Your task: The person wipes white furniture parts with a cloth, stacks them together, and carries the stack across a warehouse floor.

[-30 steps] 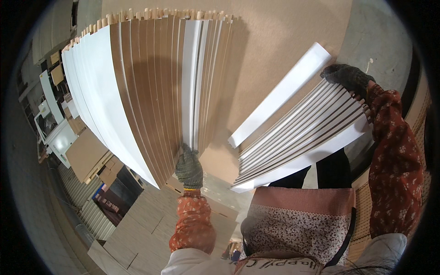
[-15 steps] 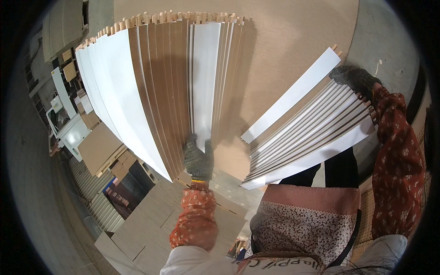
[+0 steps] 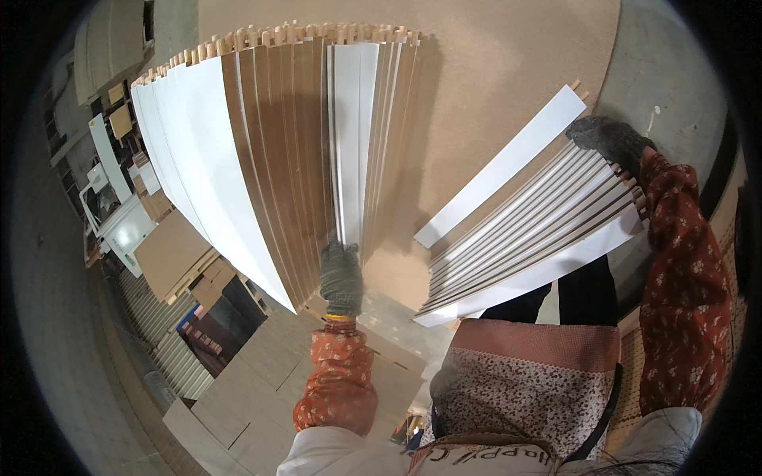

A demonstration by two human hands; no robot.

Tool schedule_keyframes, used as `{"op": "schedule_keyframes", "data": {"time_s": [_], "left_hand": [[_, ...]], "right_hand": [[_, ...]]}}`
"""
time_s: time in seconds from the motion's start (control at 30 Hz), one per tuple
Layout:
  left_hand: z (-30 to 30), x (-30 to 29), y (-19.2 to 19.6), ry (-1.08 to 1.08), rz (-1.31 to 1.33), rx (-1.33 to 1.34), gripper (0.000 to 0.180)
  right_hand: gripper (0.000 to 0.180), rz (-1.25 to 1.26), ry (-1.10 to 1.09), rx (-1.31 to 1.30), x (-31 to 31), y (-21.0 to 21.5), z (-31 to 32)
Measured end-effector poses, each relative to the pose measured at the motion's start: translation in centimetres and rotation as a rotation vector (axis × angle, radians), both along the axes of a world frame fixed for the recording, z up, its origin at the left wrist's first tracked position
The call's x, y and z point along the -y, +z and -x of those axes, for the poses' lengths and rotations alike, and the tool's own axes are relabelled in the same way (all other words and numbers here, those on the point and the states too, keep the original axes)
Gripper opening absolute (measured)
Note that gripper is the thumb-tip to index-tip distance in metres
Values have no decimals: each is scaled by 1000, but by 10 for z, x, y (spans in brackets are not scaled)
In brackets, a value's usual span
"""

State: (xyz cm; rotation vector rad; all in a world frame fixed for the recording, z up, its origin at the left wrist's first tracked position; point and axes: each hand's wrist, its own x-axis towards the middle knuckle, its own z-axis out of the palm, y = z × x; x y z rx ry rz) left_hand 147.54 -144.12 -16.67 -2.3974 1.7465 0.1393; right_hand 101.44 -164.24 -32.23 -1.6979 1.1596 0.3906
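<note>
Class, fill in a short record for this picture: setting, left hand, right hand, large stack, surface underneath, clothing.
setting: workshop seen from above
left hand: gloved, at the near end of the large stack
right hand: gloved, gripping the far end of the small bundle of slats
large stack: white and brown slats on edge
surface underneath: chipboard sheet
clothing: red floral sleeves

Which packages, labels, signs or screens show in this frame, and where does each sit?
Flat cardboard sheets: left of the left hand, brown, stacked, rectangular.
Dark package: lower left beneath the cardboard, boxy, blue and red patches; details too small to tell.
Printed strip on the person's clothing: bottom edge, curved band, dark lettering on pale cloth.
No screens or signs visible.
</note>
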Motion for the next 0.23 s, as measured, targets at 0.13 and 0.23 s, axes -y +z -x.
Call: {"op": "schedule_keyframes", "data": {"time_s": [0.13,0.23], "left_hand": [[-30,-18,-6,-17,-48,-50,41],[-10,2,-2,123,-16,-157,51]], "right_hand": [[34,-1,55,-21,4,29,-16],[33,-62,-8,-87,10,-2,-10]]}}
